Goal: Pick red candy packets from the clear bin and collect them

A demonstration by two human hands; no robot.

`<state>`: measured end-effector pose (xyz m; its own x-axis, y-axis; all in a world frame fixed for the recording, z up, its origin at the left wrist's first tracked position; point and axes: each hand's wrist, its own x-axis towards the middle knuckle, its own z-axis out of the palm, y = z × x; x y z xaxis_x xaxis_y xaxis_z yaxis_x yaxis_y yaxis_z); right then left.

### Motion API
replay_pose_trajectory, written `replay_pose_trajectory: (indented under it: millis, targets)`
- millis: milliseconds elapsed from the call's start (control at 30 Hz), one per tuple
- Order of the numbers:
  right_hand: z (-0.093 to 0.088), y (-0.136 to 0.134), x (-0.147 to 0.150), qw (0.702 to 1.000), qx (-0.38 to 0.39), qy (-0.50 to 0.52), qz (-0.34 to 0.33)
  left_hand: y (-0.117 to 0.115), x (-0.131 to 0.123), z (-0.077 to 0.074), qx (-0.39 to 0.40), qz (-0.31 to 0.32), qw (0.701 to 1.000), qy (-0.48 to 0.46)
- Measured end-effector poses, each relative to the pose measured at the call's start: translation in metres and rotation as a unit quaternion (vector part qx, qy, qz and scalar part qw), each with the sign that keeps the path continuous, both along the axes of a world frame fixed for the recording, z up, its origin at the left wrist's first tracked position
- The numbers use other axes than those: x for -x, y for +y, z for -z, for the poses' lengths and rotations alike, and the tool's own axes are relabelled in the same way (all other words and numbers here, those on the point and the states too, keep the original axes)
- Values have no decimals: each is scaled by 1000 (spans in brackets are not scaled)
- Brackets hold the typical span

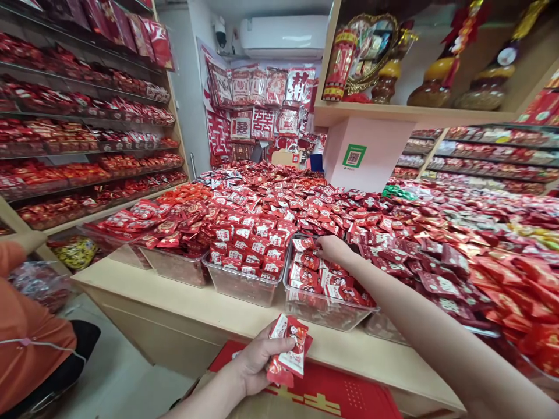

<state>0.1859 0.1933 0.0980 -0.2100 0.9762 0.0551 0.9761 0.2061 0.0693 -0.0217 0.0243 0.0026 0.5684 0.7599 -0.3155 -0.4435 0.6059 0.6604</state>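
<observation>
Low in the centre, my left hand (262, 358) is closed around a few small red and white candy packets (290, 349), with its thumb pressed across their front. My right hand (335, 251) reaches out over a clear plastic bin (329, 311) of similar packets. Its fingers are curled at the bin's back left, pinching the edge of a red candy packet (304, 244); the fingertips are partly hidden. Beside that bin on the left stands another clear bin (242, 285), heaped with red packets (248, 244).
The bins line a pale wooden counter (174, 302). Below it lies a red box (349, 396) with gold print. Shelves of red packets (87, 139) rise on the left. A wooden display cabinet (414, 110) overhangs at right. A person in orange (30, 331) is at far left.
</observation>
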Motion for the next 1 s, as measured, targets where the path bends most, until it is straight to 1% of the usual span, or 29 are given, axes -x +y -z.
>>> replay_pose_trajectory:
  millis: [200,300,467,600,633,667,767,800,833,1000]
  targets:
    - [1,2,-7,999,19,-21,17,-1,-3,-4,7,-4,1000,-3]
    - [1,4,-9,999,22,-27,13,-2,-3,-5,1,2,1000,-12]
    - [2,3,-8,999,17,-38,16,-2,-3,-5,-2,4,1000,-12]
    - [-3,-1,-3,998,4,-45,32,-2,-3,-4,-1,4,1000,-7]
    - [-5,-3,0,999,-6,-41,25,-2,-3,-3,-2,6,1000,-7]
    - [-6,-4,4,999,-21,-32,4,-1,-3,-3,-4,7,1000,-7]
    - [-7,-4,16,992,-60,6,-108,-2,-2,-2,-8,12,1000,-8]
    - [-5,-3,19,989,-63,14,-136,-2,-2,-2,-7,12,1000,-7]
    - [-3,-2,22,987,-64,19,-148,-2,-2,-2,-6,10,1000,-6]
    - [9,6,24,985,-121,32,-115,-2,-3,-3,-3,9,1000,0]
